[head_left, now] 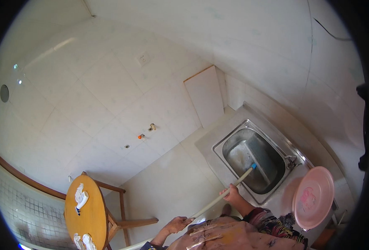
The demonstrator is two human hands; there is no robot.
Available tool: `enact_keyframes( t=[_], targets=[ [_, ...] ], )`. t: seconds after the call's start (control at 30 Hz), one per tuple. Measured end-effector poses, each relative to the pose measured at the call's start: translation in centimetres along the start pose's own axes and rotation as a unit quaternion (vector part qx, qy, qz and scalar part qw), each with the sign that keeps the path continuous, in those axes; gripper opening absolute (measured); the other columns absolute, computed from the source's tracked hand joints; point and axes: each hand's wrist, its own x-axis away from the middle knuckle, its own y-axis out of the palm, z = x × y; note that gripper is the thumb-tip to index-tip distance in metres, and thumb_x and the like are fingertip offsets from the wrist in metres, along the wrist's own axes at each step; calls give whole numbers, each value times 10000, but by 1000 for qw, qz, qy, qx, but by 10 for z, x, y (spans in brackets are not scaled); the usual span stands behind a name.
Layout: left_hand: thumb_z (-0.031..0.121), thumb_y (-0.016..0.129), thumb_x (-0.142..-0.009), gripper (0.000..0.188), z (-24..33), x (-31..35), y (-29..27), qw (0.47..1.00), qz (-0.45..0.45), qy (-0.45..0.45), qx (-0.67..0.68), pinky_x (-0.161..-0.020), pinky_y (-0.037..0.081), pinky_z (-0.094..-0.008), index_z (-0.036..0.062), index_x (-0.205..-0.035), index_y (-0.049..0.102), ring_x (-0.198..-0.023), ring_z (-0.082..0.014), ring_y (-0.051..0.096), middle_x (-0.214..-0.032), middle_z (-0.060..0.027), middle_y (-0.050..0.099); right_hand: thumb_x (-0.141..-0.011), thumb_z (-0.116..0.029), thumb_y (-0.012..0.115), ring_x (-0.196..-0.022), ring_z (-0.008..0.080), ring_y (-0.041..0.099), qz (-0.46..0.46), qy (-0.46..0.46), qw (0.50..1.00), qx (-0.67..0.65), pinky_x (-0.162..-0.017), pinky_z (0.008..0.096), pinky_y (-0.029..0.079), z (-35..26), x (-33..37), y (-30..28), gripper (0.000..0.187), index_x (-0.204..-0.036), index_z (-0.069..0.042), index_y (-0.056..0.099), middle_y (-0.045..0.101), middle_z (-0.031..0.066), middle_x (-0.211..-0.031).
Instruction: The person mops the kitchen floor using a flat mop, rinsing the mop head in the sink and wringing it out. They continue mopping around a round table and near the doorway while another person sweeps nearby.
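From where I stand, a long cream-coloured pole (211,204) slants into the rectangular stainless-steel sink (224,161), its blue tip (254,166) inside the bowl. The person's right hand (233,194) has its fingers wrapped round the pole just outside the sink's near edge. The left hand (177,225), farther from the sink, grasps the same pole with bent fingers. Right of the sink sits a round pink plastic basin (325,189); a small metal tap (292,161) stands at the sink's right edge.
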Motion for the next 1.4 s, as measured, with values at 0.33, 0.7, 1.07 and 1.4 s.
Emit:
enact_keyframes(
  t=[0.33, 0.7, 1.07, 1.4],
  targets=[
    [576, 632, -841, 530, -56, 48, 41, 990, 133, -27, -26, -690, 490, -415, 61, -964, 656, -736, -302, 650, -702, -158, 640, -963, -393, 532, -576, 208, 414, -84, -99, 990, 57, -617, 420, 433, 46, 105, 17, 270, -918, -155, 414, 413, 26, -668],
    [225, 677, -826, 246, -70, 35, 94, 982, 7, 102, 159, -605, 499, -308, 19, -960, 667, -609, -164, 602, -661, -71, 624, -933, -352, 603, -505, 161, 354, -210, -120, 968, 67, -571, 355, 371, 60, 177, 5, 320, -793, -168, 382, 367, -13, -588],
    [26, 592, -817, 103, -8, 104, 66, 954, -41, 153, 255, -633, 437, -261, 7, -910, 633, -708, -92, 530, -752, -5, 601, -846, -215, 505, -921, 263, 545, -380, -186, 893, 151, -861, 459, 434, -8, 211, -5, 207, -981, -67, 553, 568, 106, -933],
    [84, 605, -888, 310, -26, 151, 41, 972, -38, 152, 174, -885, 471, -294, 22, -1191, 621, -943, -147, 592, -995, -51, 688, -927, -613, 420, -1318, 295, 400, -282, -369, 885, -19, -1041, 544, 348, -212, 140, 4, 657, -1415, -173, 414, 423, 98, -1439]
  ],
)
